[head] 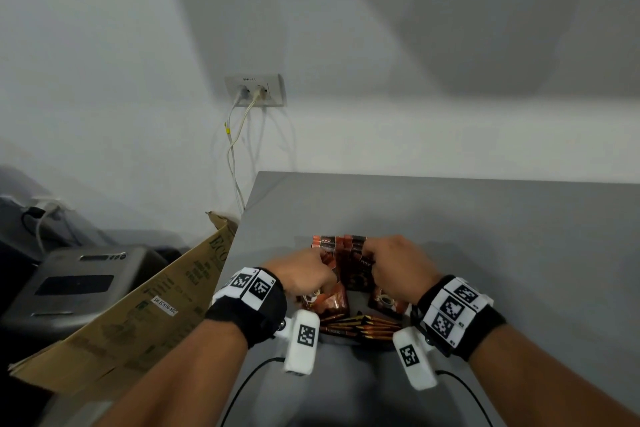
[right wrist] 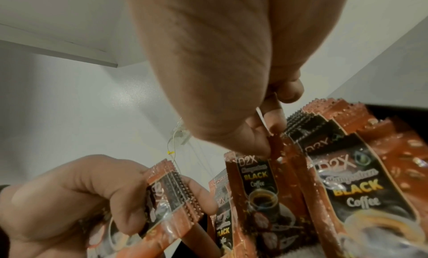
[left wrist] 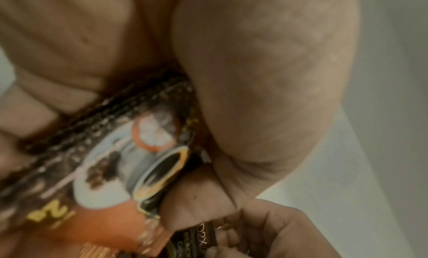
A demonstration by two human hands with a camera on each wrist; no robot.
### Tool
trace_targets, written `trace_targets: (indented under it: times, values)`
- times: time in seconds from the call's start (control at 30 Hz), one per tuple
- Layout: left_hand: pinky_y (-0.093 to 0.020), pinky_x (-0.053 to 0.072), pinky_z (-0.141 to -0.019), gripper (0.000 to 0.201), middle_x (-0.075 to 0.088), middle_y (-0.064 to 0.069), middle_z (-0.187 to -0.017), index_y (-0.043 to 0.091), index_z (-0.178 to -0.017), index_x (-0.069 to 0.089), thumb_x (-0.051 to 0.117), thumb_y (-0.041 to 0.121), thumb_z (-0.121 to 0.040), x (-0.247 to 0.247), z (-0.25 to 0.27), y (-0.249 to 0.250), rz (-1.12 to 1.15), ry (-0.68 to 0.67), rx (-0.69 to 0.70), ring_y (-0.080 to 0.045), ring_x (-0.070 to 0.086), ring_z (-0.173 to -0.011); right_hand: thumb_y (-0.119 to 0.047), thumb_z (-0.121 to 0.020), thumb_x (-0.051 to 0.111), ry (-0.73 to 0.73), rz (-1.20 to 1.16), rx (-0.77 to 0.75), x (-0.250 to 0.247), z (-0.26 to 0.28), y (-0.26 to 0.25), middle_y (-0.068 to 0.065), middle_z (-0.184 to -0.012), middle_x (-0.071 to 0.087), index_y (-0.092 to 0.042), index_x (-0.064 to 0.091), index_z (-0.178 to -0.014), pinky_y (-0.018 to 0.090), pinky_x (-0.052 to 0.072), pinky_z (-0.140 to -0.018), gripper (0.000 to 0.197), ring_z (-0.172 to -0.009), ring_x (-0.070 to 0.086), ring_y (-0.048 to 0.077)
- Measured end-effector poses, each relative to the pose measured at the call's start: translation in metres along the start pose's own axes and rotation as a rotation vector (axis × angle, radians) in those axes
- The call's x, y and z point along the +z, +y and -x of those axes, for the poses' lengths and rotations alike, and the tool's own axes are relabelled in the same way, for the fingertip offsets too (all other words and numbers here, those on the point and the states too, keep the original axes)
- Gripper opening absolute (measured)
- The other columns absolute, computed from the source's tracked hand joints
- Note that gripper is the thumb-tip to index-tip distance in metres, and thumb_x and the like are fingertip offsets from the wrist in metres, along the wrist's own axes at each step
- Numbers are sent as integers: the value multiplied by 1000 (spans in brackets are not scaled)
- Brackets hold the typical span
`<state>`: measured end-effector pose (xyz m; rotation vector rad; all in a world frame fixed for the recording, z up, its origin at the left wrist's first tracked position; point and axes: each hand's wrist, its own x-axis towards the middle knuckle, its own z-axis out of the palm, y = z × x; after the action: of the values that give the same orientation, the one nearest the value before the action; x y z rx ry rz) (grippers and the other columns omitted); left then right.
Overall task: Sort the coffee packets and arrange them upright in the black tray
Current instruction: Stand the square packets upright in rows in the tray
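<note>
Orange-and-black coffee packets (head: pixel 341 246) stand upright in the black tray (head: pixel 341 340) on the grey table. Several slim stick packets (head: pixel 360 324) lie flat at the tray's near side. My left hand (head: pixel 322 262) grips a small bundle of packets (right wrist: pixel 169 194) by their crimped tops, thumb on one side, fingers on the other; the same bundle (left wrist: pixel 120 170) fills the left wrist view. My right hand (head: pixel 369 250) pinches the top edge of one upright packet (right wrist: pixel 275 144) in the row. A dark tray wall (right wrist: pixel 398 112) shows behind the packets.
A folded cardboard box (head: pixel 138 315) leans against the table's left edge, beside a grey appliance (head: pixel 79 281). A wall socket (head: pixel 254 90) with two white cables is behind the table's far left corner. Bare grey table (head: pixel 502 236) extends right and behind the tray.
</note>
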<state>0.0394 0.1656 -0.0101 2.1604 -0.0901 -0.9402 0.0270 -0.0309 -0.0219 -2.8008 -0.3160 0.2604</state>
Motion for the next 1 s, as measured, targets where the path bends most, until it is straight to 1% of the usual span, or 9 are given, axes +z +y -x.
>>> trace_targets:
  times: [0.07,0.17,0.27,0.33,0.43,0.57,0.8,0.9,1.0]
  values:
    - [-35,35,-63,8,51,-8,-69,17,-65,53,58,12,-60,1,0,0,-15,-13,-9,-23,46,-66,-6,-91,53,8,-10,-5,1,-1,1,5,-98,69,-22,70,-108,29,49,-66,29,-80,62,22]
    - [-37,38,-67,18,54,-9,-77,15,-80,57,59,14,-62,2,4,-1,-24,-22,-29,-24,49,-70,-7,-90,52,20,-2,-7,3,-3,2,4,-96,71,-22,71,-107,33,57,-70,29,-80,65,22]
    - [-35,38,-64,21,54,-10,-77,13,-85,59,58,13,-64,0,13,-1,2,-26,-25,-24,49,-69,-6,-91,51,24,-3,-15,3,-3,0,4,-97,70,-25,67,-110,33,53,-65,31,-80,64,23]
    - [-37,40,-67,32,58,-10,-81,9,-96,63,59,15,-65,-1,17,-2,9,-30,-24,-24,53,-72,-6,-92,51,14,0,-37,3,-3,-2,2,-98,68,-26,66,-109,31,50,-63,30,-79,61,21]
    - [-37,49,-69,41,68,-10,-90,20,-107,67,61,14,-67,-3,23,-4,-1,-53,-21,-22,62,-77,-5,-93,51,-13,6,-73,5,-6,-4,0,-100,67,-25,68,-107,27,45,-64,29,-78,57,17]
    - [-39,56,-73,44,74,-16,-102,21,-112,64,61,10,-69,-3,26,-7,34,-65,-23,-25,70,-79,-4,-92,51,-5,-1,-86,10,-10,-3,1,-102,69,-24,70,-108,27,49,-67,32,-83,61,18]
    - [-37,53,-66,42,71,-15,-93,18,-111,63,60,7,-71,-3,27,-11,55,-73,-18,-25,67,-75,-2,-93,51,-69,-77,-74,15,-16,0,-3,-111,69,-28,69,-107,30,56,-79,35,-91,63,16]
    - [-40,54,-70,43,73,-20,-100,19,-113,63,60,9,-70,-3,28,-12,60,-81,-6,-27,68,-75,0,-93,51,-69,-76,-63,16,-17,2,-3,-109,69,-28,69,-107,29,55,-77,36,-90,64,17]
    - [-40,54,-71,38,72,-13,-92,16,-111,64,59,8,-74,-4,29,-10,39,-56,15,-24,69,-74,2,-92,52,-49,-42,-90,18,-15,2,-2,-109,67,-26,70,-108,28,53,-80,37,-95,63,18]
